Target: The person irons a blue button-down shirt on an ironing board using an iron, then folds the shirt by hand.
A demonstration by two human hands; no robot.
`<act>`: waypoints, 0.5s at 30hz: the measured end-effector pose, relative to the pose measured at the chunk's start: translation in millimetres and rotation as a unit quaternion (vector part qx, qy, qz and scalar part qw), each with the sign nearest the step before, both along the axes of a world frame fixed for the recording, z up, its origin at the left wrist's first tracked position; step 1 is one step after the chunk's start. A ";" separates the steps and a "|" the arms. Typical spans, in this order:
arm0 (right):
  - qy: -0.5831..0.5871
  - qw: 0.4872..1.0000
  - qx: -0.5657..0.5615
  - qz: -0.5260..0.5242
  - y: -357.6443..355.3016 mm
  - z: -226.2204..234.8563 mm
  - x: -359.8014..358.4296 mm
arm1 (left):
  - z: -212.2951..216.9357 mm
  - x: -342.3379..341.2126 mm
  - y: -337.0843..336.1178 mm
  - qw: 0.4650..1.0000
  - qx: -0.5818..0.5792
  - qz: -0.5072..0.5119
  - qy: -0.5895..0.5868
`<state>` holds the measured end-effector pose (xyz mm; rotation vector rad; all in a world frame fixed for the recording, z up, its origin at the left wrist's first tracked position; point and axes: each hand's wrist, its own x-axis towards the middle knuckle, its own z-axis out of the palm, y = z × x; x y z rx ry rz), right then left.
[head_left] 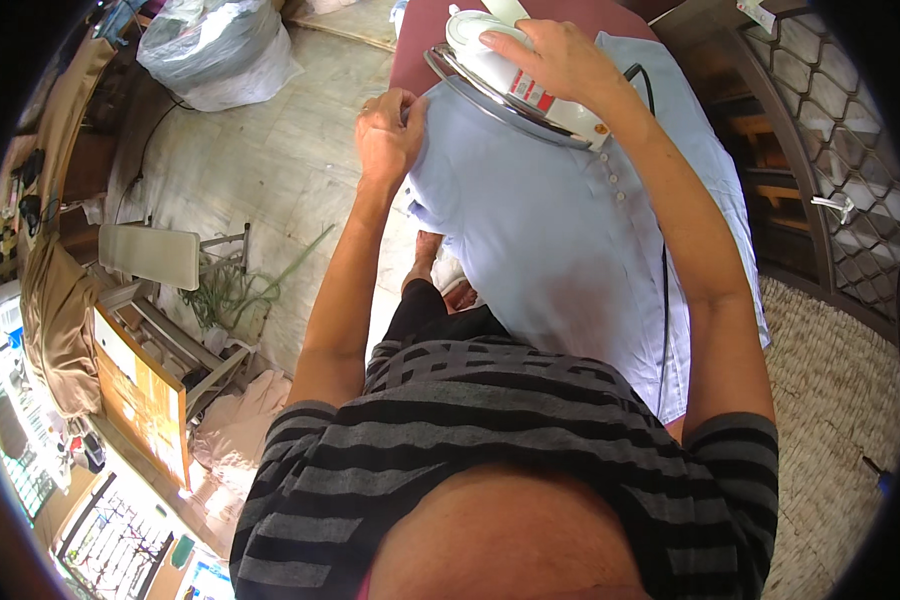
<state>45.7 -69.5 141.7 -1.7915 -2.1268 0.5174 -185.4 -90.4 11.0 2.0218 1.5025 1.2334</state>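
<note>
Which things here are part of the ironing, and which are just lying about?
In use: iron under right hand; blue shirt, pinched by left hand; maroon board.

Lying about: plastic bag, white chair, brown cloth.

Shirt (560,230) spread on ironing board (420,40), directly ahead of the body. Iron (515,85) on the shirt's far end, under right hand (560,55). Left hand (388,135) at the shirt's left edge, just left of the iron. Cord (663,300) along the shirt's right side. Plastic bag (215,50) on floor, far left. Woven mat (840,400) at right.
</note>
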 end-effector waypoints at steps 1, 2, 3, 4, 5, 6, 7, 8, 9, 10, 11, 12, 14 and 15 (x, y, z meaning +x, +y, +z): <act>-0.014 0.999 -0.032 -0.020 -1.5 -3.4 -2.2 | 0.3 1.1 0.8 1.000 -0.003 -0.001 -0.003; -0.009 1.000 -0.021 -0.003 -6.2 -6.6 -2.8 | 1.0 2.9 2.0 1.000 -0.007 -0.002 -0.007; -0.005 1.000 -0.011 0.014 -11.4 -9.3 -2.7 | 1.9 4.3 3.4 1.000 -0.010 -0.004 -0.010; 0.000 1.000 -0.002 0.031 -17.2 -6.5 -9.1 | 1.2 2.4 4.1 1.000 -0.025 -0.006 -0.017; 0.022 1.000 -0.019 0.009 -25.6 -3.4 -13.7 | 0.6 0.0 5.2 0.999 -0.041 -0.009 -0.024; 0.044 0.998 -0.035 -0.015 -38.8 -0.7 -17.4 | -0.1 -3.3 6.4 0.998 -0.057 -0.013 -0.030; 0.064 0.996 -0.054 -0.041 -54.8 5.6 -23.4 | -1.2 -5.1 6.7 0.997 -0.065 -0.019 -0.042; 0.065 0.995 -0.066 -0.048 -67.7 9.1 -27.8 | -0.9 -7.3 8.2 0.996 -0.073 -0.026 -0.054; 0.067 0.993 -0.079 -0.055 -79.9 12.1 -31.6 | -0.9 -10.7 9.6 0.994 -0.081 -0.032 -0.065; 0.066 0.991 -0.089 -0.068 -89.4 15.3 -31.7 | 1.6 -10.1 10.3 0.992 -0.097 -0.042 -0.069; 0.056 0.994 -0.054 -0.072 -96.4 9.2 -33.3 | 5.1 -9.2 11.3 0.990 -0.111 -0.052 -0.073; 0.062 0.992 -0.063 -0.094 -100.8 6.3 -34.6 | 8.4 -8.7 11.4 0.987 -0.125 -0.063 -0.077; 0.073 0.984 -0.079 -0.140 -103.8 8.9 -46.5 | 10.3 -10.4 10.4 0.985 -0.130 -0.069 -0.089; 0.091 0.982 -0.089 -0.141 -96.9 10.1 -50.9 | 11.5 -12.0 10.5 0.984 -0.134 -0.074 -0.094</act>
